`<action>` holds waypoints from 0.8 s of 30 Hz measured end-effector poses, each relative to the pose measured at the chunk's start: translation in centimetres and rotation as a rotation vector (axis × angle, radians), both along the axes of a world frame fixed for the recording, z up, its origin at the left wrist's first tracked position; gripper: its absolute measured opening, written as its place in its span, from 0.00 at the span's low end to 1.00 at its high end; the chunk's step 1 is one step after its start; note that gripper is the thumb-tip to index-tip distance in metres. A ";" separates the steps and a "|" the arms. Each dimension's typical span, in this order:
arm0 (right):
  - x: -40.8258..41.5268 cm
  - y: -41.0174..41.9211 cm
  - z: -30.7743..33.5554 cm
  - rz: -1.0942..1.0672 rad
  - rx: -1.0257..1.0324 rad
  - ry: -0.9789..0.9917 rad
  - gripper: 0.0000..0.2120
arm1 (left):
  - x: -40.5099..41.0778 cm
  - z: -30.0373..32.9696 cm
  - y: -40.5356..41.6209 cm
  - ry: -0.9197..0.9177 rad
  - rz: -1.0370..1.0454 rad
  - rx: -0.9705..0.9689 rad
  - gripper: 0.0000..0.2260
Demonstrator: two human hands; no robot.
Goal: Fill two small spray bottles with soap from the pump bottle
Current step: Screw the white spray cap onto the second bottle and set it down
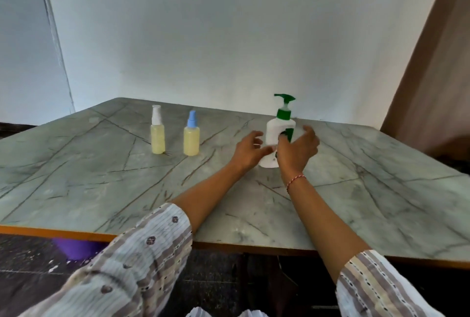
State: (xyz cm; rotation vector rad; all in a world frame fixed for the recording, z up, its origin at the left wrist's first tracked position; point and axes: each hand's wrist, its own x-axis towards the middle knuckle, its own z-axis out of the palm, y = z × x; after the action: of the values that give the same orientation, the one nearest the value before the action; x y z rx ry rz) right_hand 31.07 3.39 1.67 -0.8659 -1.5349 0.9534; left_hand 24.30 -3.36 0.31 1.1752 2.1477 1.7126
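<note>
Soap, pale yellow, is already seen in both small spray bottles, so the filling is judged done or nearly done. With the table [381, 164] read as a clock face from the wearer's seat, the white-capped spray bottle [157, 131] and the blue-capped spray bottle [191, 134] are placed upright at about eleven o'clock, just beside each other but apart, with their tops on. The pump bottle [277, 136], white with a green pump head, is found near one o'clock, well apart from them.

The left hand [248, 150] is held at the pump bottle's nine o'clock side with relaxed, spread fingers; nothing is gripped by it. The right hand [298, 147] is held at the three o'clock side, likewise spread and loosely curved. Whether either palm is touching the bottle cannot be told, because its lower body is hidden behind them.

A tip-over is judged the main risk: the pump bottle is tall and top-heavy at the head, and it could be knocked by a careless sweep of either hand. The spray bottles, narrow at the base, could be toppled if the left forearm is swung towards eleven o'clock.
</note>
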 end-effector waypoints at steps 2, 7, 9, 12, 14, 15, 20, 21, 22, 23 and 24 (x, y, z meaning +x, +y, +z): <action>0.2 1.8 -0.8 0.238 -0.199 -0.023 0.26 | 0.2 -0.1 1.2 0.008 -0.029 0.013 0.22; 0.0 3.5 -0.9 0.506 -0.185 -0.047 0.21 | -1.9 0.1 0.8 0.007 -0.029 0.000 0.20; -0.5 4.0 0.3 0.542 -0.116 0.031 0.24 | -2.9 0.3 0.1 -0.020 -0.087 -0.015 0.19; -1.5 4.1 3.0 0.583 -0.031 0.110 0.21 | -4.1 0.7 -0.6 -0.075 -0.146 -0.036 0.19; -2.6 3.5 4.4 0.627 -0.014 0.174 0.17 | -4.6 1.0 -0.7 -0.115 -0.175 -0.040 0.21; -3.2 3.1 4.8 0.633 -0.001 0.189 0.15 | -4.8 1.2 -0.7 -0.133 -0.190 -0.022 0.21; -4.7 2.5 5.3 0.538 0.126 0.149 0.12 | -5.1 1.7 0.0 -0.140 -0.203 0.085 0.20; -4.8 2.6 5.5 0.519 0.154 0.147 0.11 | -5.2 1.7 0.2 -0.145 -0.213 0.087 0.19; -4.8 2.7 5.7 0.513 0.174 0.138 0.09 | -5.3 1.7 0.2 -0.154 -0.225 0.088 0.19; -4.8 2.8 5.8 0.526 0.183 0.126 0.08 | -5.4 1.7 0.2 -0.165 -0.236 0.087 0.19; -4.8 2.8 5.8 0.558 0.176 0.117 0.07 | -5.6 1.7 0.2 -0.178 -0.247 0.086 0.18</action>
State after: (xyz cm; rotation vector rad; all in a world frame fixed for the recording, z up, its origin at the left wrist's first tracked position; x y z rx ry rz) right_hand 26.29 6.20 7.45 -0.2467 -1.7634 1.2136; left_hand 18.72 -3.15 1.98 1.2010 1.7631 1.7411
